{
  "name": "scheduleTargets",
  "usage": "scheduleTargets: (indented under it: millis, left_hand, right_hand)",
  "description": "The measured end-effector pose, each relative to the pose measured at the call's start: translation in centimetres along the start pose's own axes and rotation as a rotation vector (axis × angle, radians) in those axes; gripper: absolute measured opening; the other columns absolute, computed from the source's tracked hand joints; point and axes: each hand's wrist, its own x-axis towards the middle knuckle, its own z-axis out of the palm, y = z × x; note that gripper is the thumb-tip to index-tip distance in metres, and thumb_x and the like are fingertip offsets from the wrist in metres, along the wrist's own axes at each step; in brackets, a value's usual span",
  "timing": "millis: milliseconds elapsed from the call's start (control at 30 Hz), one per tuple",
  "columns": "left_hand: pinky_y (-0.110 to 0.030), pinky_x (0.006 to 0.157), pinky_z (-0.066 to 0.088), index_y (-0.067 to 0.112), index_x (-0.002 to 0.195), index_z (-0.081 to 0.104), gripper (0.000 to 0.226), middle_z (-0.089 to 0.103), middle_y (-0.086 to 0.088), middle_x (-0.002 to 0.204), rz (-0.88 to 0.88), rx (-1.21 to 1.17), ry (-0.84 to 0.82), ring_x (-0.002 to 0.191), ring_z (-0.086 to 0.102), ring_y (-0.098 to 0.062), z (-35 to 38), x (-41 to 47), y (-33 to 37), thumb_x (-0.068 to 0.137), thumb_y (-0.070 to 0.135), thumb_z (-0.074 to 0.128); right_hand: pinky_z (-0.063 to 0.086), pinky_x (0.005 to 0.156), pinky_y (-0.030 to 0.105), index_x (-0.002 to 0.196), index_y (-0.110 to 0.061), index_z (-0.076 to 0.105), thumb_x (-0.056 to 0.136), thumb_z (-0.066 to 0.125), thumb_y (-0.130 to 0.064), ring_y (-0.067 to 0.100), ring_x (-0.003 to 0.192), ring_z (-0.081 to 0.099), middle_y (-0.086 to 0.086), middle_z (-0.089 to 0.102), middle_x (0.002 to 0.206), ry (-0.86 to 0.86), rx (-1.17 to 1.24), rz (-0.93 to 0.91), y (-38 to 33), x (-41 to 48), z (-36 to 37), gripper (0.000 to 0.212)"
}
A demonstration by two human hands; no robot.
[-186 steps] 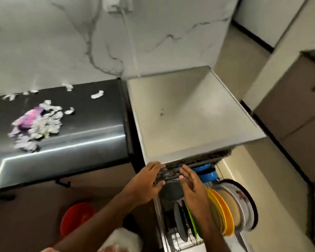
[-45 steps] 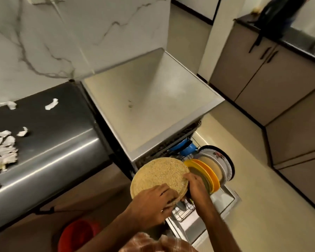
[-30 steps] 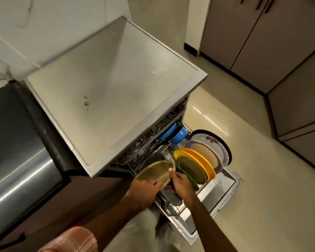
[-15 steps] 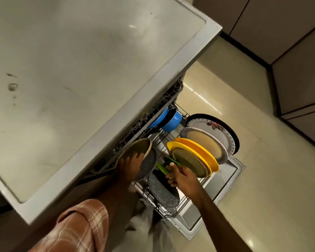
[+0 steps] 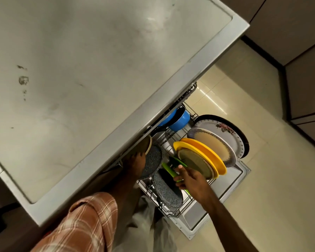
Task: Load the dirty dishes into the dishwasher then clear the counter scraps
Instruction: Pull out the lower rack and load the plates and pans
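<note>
**Operator:** Report left hand status.

**Me:** My left hand (image 5: 137,163) is against the lower rim of the tan plate (image 5: 148,145). The plate stands on edge in the lower rack (image 5: 168,214), mostly hidden under the dishwasher top (image 5: 98,70). My fingers are in shadow, so I cannot tell whether they curl round the rim.

**Operator:** Report right hand status.

**Me:** My right hand (image 5: 192,180) pinches the rim of the green plate (image 5: 166,168) between thumb and fingers. That plate stands upright in the same rack, between the speckled plates (image 5: 153,160) and the yellow plates (image 5: 207,155).

Wire rack (image 5: 171,214) with 2 yellow plates (image 5: 210,158), 2 speckled grey plates (image 5: 168,194), blue pot (image 5: 180,119)
</note>
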Motion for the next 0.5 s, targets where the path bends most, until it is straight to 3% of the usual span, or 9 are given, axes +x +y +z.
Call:
scheduleTargets:
  millis: [167,233,333,400,500]
  left_hand:
    - [-0.043,0.099,0.049,0.024,0.131,0.049,0.039,0.052,-0.001,0.133,0.193,-0.186,0.008,0.123,0.055,-0.025,-3.5,-5.1,1.5,0.094,0.026,0.061]
    - [-0.041,0.100,0.048,0.026,0.133,0.047,0.042,0.049,0.002,0.136,0.282,-0.245,0.075,0.124,0.053,-0.022,-6.8,-8.0,2.4,0.094,0.029,0.061]
    - [-0.040,0.105,0.046,0.026,0.142,0.041,0.047,0.039,0.002,0.148,0.393,-0.329,0.142,0.129,0.048,-0.019,-11.8,-12.9,2.8,0.098,0.028,0.056]
    - [-0.042,0.111,0.042,0.024,0.148,0.035,0.050,0.030,0.001,0.156,0.435,-0.340,0.205,0.139,0.041,-0.020,-14.9,-16.5,2.2,0.101,0.032,0.051]
    - [-0.043,0.122,0.025,0.022,0.154,0.028,0.055,0.021,-0.002,0.164,0.456,-0.249,0.376,0.151,0.022,-0.022,-18.0,-21.4,0.7,0.103,0.039,0.043]
  right_hand:
    - [0.060,0.087,0.045,0.111,-0.017,0.070,0.107,0.050,-0.038,0.015,0.084,0.072,-0.001,0.076,0.094,0.019,-0.145,-0.137,-1.6,-3.6,-0.7,0.029]
    - [0.058,0.082,0.039,0.108,-0.027,0.070,0.105,0.052,-0.043,0.009,0.084,0.069,-0.004,0.074,0.092,0.066,-0.218,-0.233,-2.7,-5.8,-1.4,0.024]
    - [0.050,0.081,0.019,0.121,-0.033,0.067,0.105,0.054,-0.042,-0.007,0.095,0.064,-0.016,0.071,0.102,0.117,-0.257,-0.349,-4.8,-9.5,-2.5,0.022]
    - [0.052,0.087,0.024,0.127,-0.034,0.065,0.105,0.053,-0.042,-0.005,0.098,0.064,-0.019,0.071,0.109,0.125,-0.305,-0.425,-6.5,-12.0,-3.1,0.026]
    - [0.054,0.090,0.032,0.128,-0.038,0.064,0.105,0.052,-0.048,-0.001,0.103,0.063,-0.019,0.070,0.114,0.141,-0.383,-0.526,-9.1,-14.9,-3.3,0.028]
